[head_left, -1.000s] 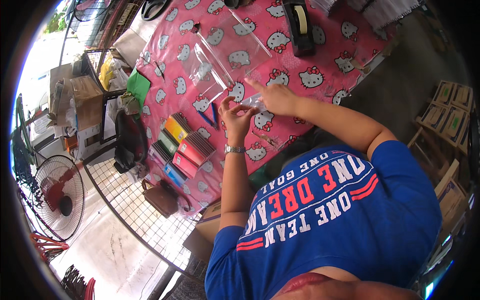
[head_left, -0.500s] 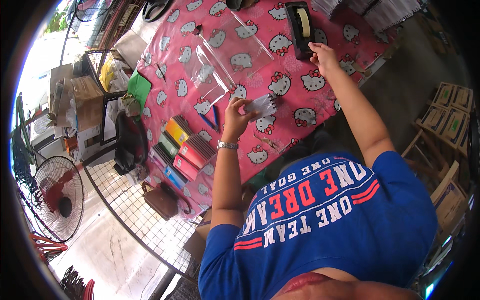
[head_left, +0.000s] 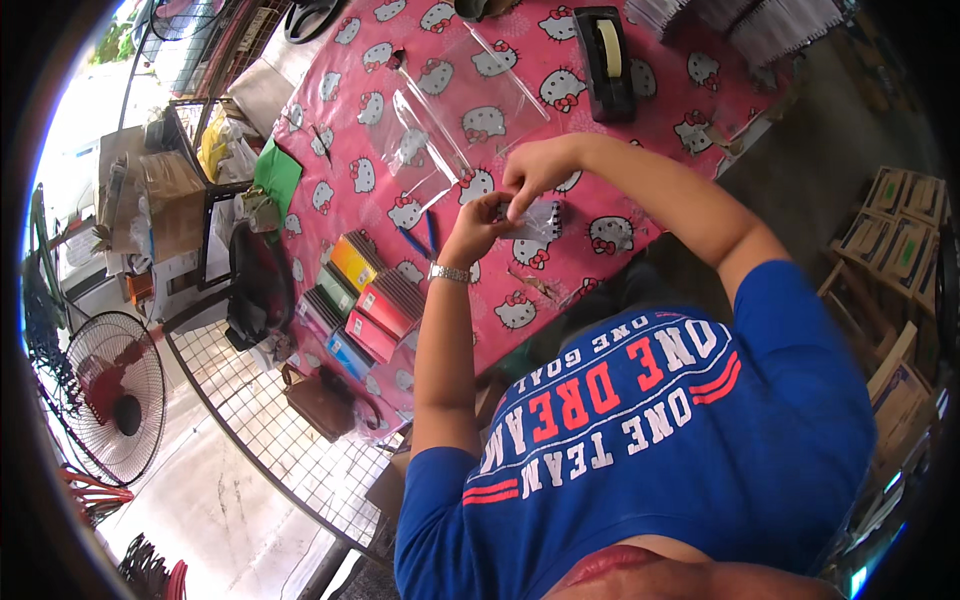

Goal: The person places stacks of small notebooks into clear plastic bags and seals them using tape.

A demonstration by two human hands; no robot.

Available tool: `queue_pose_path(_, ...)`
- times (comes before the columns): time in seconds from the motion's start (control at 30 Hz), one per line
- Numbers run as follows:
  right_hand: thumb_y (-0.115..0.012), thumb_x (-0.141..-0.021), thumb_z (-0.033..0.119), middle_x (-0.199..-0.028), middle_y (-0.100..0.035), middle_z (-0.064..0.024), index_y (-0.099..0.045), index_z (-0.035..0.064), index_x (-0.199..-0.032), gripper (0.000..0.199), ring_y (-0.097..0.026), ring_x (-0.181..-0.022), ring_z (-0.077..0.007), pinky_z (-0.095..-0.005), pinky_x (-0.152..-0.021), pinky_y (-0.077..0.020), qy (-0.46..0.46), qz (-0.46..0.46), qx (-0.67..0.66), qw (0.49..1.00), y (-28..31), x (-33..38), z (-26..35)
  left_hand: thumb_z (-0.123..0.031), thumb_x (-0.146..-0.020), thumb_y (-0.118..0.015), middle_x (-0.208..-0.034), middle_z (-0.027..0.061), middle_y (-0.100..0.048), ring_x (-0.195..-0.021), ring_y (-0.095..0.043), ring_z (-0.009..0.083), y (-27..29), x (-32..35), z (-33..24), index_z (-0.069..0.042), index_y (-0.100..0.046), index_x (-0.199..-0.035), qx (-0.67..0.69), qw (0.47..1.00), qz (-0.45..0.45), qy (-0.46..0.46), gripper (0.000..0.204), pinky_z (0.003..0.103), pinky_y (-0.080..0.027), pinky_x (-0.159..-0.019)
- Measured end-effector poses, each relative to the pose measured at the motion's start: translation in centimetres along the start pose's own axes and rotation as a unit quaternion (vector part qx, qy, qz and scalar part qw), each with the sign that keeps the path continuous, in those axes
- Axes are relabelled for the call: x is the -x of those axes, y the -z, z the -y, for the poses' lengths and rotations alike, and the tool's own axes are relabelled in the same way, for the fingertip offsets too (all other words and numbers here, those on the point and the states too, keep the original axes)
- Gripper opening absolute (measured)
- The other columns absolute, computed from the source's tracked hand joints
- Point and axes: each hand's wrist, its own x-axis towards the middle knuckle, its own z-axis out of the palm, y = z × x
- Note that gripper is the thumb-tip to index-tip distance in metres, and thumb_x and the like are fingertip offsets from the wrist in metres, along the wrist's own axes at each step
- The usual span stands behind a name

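My left hand point(head_left: 480, 228), with a metal watch at the wrist, is closed on a small spiral notepad point(head_left: 546, 216) that looks wrapped in clear plastic. The pad's black coil faces right. My right hand point(head_left: 541, 172) meets the left at the pad's upper left corner, its fingers pinched. Whatever lies between those fingertips is too small to make out. Beyond my right hand stands a black tape dispenser point(head_left: 605, 70) with a pale roll. Blue-handled pliers point(head_left: 420, 238) lie left of my left hand.
Stacks of coloured notepads point(head_left: 365, 298) lie at the table's left side. Clear plastic sheets point(head_left: 460, 110) cover part of the pink patterned tablecloth point(head_left: 520, 305). More stacked pads point(head_left: 780, 35) sit at the far right. A fan point(head_left: 118, 395) stands left, cardboard boxes point(head_left: 890, 235) right.
My right hand has left the end of the tape dispenser and moved left and nearer, to the notepad. My left hand still holds the pad, shifted slightly.
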Motion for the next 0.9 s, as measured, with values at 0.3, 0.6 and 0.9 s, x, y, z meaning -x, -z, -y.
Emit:
queue_pose_path(0.3, -0.071, -0.072, 0.049, -0.078, -0.066, -0.0119, -0.064, 0.0038, -0.092, 0.049, -0.063, -0.073, -0.0276, -0.0385, -0.067, -0.0492, -0.101, -0.137, -0.031, 0.985, -5.9, 0.7, -11.9, 0.006, -0.077, -0.067, -0.125, 0.0142, -0.053, -0.112, -0.054, 0.0224, -2.1, 1.0, 0.1, -0.011, -0.044, -0.13, -0.095, 0.98, -0.107, -0.138, 0.06, 0.037, -0.048, -0.092)
queue_pose_path(0.6, -0.081, -0.063, 0.025, -0.124, -0.053, -0.0138, -0.045, 0.0087, -0.128, 0.077, -0.054, -0.114, -0.0252, -0.0355, -0.094, -0.0446, 0.034, -0.448, -0.142, 0.882, -8.7, 5.8, -3.2, -0.007, -0.092, -0.053, -0.142, 0.0147, -0.041, -0.117, -0.054, 0.025, -5.8, 0.3, -2.4, -0.007, -0.062, -0.118, -0.163, 0.908, -0.325, -0.207, 0.028, 0.032, -0.048, -0.09)
queue_pose_path(0.9, -0.059, -0.087, 0.041, -0.114, -0.059, -0.0244, -0.053, 0.0024, -0.12, 0.051, -0.057, -0.105, -0.0321, -0.0422, -0.091, -0.0411, -0.037, -0.873, -0.085, 0.479, 14.2, 18.6, 0.6, -0.012, -0.091, -0.057, -0.138, 0.0155, -0.045, -0.124, -0.048, 0.0288, -5.3, 3.8, -6.3, -0.005, -0.065, -0.11, -0.119, 0.895, -0.327, -0.277, 0.022, 0.036, -0.042, -0.097)
